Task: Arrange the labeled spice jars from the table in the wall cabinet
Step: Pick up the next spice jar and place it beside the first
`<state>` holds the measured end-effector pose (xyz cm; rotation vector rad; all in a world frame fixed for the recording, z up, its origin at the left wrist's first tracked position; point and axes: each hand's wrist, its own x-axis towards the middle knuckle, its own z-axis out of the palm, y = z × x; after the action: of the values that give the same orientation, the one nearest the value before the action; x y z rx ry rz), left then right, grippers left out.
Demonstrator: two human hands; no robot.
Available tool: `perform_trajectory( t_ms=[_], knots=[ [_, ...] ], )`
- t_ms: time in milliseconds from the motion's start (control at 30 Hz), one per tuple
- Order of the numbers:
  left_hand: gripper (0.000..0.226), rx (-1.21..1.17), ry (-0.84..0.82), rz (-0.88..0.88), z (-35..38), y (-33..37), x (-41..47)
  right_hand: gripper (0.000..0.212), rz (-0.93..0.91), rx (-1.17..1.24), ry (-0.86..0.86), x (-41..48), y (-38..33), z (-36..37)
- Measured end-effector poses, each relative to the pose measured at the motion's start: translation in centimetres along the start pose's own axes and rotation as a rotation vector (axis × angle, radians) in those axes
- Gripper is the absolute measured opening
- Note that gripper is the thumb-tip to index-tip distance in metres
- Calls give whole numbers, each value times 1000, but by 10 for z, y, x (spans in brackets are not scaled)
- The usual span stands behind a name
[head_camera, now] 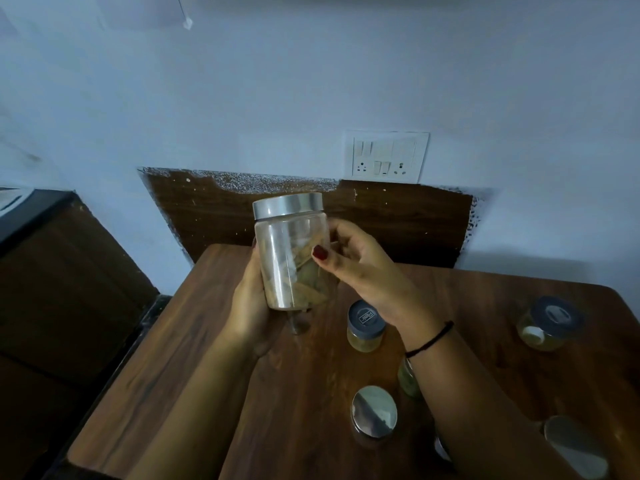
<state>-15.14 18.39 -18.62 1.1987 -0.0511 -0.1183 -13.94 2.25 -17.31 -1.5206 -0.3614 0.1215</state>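
L hand (249, 306) and R hand (360, 268) are gripping the leaf jar (291, 254) btwn them, upright, in the air above the table (166, 358), nr its back edge. Bare wood is lying to the L; other jars (365, 327) are standing to the R. A wall (311, 81) w/ a switch plate (386, 157) is rising behind.

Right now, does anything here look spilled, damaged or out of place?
Nothing is spilled, and the leaf jar is closed. Only the wood panel behind the table looks off: wall paint runs ragged and speckled over its top edge.
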Motion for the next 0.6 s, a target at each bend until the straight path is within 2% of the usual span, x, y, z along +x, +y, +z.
perform_trajectory(
  t_ms=[67, 233, 300, 367, 500, 600],
  knots=[
    [51, -24, -16, 7, 2, 1, 2, 74, 15, 40, -50, -1, 2, 0],
    [45, 101, 10, 23, 4, 7, 7, 64, 8, 136, -93, 0, -2, -2],
    [38, 290, 79, 64, 5, 10, 10, 62, -11, 165, -53, 1, -4, -4],
    [33, 451, 170, 190, 6, 12, 14, 68, -22, 149, 1, 2, -4, -4],
    [46, 462, 290, 357, 11, 11, 18, 66, 1, 143, 74, 2, 2, -3],
    [44, 450, 302, 369, 15, 7, 17, 62, 8, 127, 114, -1, 2, -4]
  ],
)
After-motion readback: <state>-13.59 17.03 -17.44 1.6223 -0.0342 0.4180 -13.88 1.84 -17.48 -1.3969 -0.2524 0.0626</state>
